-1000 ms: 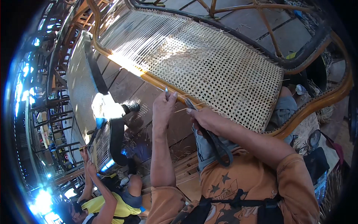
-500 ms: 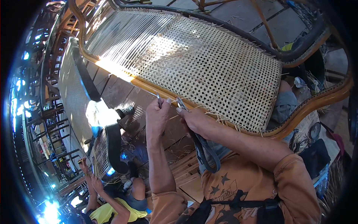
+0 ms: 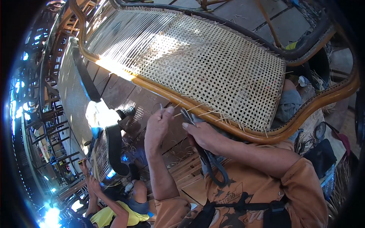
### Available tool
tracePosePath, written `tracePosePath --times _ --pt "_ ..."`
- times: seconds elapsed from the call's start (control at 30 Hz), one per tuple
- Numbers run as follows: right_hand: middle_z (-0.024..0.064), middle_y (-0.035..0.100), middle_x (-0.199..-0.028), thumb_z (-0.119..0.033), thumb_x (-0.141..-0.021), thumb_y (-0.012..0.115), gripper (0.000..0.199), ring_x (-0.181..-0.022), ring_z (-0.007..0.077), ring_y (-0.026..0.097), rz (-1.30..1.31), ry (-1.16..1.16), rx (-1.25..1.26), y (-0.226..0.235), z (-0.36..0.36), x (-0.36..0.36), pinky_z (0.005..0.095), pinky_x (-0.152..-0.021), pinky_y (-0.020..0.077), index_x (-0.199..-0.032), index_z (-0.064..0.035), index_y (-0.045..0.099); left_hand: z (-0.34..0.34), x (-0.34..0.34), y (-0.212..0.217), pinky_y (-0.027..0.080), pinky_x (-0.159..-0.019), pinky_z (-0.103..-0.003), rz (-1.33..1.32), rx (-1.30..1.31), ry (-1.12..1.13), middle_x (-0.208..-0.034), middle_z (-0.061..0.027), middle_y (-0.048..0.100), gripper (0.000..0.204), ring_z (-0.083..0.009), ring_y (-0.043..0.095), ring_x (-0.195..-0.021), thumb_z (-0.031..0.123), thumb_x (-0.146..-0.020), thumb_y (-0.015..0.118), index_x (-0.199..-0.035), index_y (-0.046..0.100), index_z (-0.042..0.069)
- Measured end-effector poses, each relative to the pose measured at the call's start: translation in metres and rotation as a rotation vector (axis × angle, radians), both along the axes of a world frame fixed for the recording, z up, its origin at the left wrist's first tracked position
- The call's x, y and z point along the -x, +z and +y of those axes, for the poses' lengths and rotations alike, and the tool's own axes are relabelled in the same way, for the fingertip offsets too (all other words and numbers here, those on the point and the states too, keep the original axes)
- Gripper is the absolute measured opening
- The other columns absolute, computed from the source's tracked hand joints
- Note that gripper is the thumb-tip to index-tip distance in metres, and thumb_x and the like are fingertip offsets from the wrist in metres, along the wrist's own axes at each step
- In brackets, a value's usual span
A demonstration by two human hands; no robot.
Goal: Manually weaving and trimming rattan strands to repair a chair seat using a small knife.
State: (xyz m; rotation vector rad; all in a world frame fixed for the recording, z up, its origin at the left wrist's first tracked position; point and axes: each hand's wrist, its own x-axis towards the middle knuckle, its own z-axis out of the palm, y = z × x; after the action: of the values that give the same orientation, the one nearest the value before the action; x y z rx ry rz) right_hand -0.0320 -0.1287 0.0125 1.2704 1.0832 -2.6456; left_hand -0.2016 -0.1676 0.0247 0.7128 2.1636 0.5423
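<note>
A wooden frame [image 3: 159, 91] lies across my front, filled with a woven cane panel [image 3: 228, 64]. Loose cane ends stick out along its near rail. In my right hand [image 3: 203, 135] I grip pliers [image 3: 187, 116] with long dark handles, the jaws up beside the rail. My left hand [image 3: 157, 125] is closed in a pinch just left of the jaws, below the rail. Something thin and curved shows at its fingertips, too small to name. A cane strand runs from near those fingers toward the rail.
Another dark frame with cane weaving [image 3: 72, 87] stands on the left. At the lower left a person in a yellow top [image 3: 121, 214] works at a strung frame. Stacked wooden frames [image 3: 49, 91] line the far left; a dark pouch [image 3: 321, 159] lies at right.
My left hand has moved slightly down and away from the rail. The right hand with the pliers has dropped a little lower, and the jaws have come off the rail.
</note>
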Motion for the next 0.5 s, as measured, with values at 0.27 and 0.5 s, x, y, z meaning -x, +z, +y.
tracePosePath --times 0.27,0.5 --pt "0.0050 0.051 -0.057 -0.045 -0.092 0.042 0.047 -0.049 0.0152 0.050 -0.115 0.176 -0.101 -0.014 -0.008 -0.004 0.0297 -0.047 0.0407 -0.072 -0.0036 0.050 -0.004 0.004 -0.011 0.034 -0.051 -0.021 -0.116 -0.178 0.051 -0.066 0.0035 0.050 0.027 -0.0036 0.041 -0.058 0.028 -0.088 0.060 -0.088 0.059 0.001" --pt "0.0057 0.051 -0.060 -0.046 -0.092 0.043 0.045 -0.055 0.0157 0.051 -0.144 0.267 -0.346 -0.010 -0.001 0.018 0.0312 -0.051 0.0408 -0.077 -0.0043 0.051 -0.005 0.001 0.002 0.033 -0.048 -0.021 -0.079 -0.218 0.157 -0.064 0.0045 0.048 0.026 -0.0034 0.039 -0.055 0.026 -0.088 0.061 -0.086 0.059 0.000"
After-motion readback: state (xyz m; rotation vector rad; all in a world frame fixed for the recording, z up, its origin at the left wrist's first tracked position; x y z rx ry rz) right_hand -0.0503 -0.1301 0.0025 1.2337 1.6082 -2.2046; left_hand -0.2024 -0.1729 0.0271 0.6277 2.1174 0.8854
